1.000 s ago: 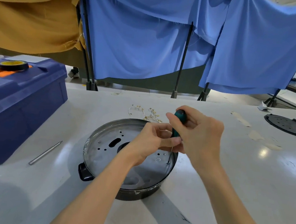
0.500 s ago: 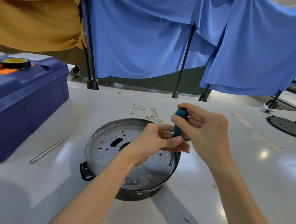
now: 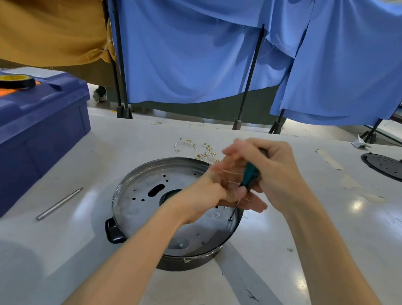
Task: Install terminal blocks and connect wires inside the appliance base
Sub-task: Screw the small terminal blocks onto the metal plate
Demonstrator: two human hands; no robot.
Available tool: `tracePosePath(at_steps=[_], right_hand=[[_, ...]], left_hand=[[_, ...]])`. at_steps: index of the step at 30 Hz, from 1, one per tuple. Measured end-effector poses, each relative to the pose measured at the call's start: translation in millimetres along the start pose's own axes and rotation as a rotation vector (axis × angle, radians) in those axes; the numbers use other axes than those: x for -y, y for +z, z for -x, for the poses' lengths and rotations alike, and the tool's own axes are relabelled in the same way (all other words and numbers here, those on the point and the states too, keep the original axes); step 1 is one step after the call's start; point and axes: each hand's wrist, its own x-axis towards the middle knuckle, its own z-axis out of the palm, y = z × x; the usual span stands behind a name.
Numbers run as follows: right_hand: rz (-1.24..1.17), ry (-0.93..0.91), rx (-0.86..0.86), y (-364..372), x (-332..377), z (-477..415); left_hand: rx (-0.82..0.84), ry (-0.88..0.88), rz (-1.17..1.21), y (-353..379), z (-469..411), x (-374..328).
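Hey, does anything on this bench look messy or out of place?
A tangle of small gold-coloured wire bits lies loose behind the appliance base, and torn tape scraps stick to the table on the right.

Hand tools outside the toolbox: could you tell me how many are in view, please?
2. A green-handled screwdriver is held in the right hand over the appliance base; a slim metal rod lies on the table left of it. The shut toolbox may hide others.
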Motion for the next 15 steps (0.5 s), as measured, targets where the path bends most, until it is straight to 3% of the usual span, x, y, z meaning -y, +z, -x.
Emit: tracePosePath(at_steps=[3,6,8,12,15], right_hand=[[-0.276,0.115,0.067,4,1,-12],[-0.356,0.144,0.069,7,-4,-17],[-0.349,0.136,-0.006,11,-7,-17],[-0.335,0.096,-0.161,21,-7,-13],[-0.277,0.053,-0.318,26,-7,-10]], left_hand=[[-0.006,0.001,0.033,-2,1,0],[-0.022,-0.021,0.005,-6,3,0],[-0.100,-0.027,-0.172,-7,3,1],[-0.279,-0.135,-0.748,-14,1,9],[-0.194,-0.195,-0.771,-17,0,17]])
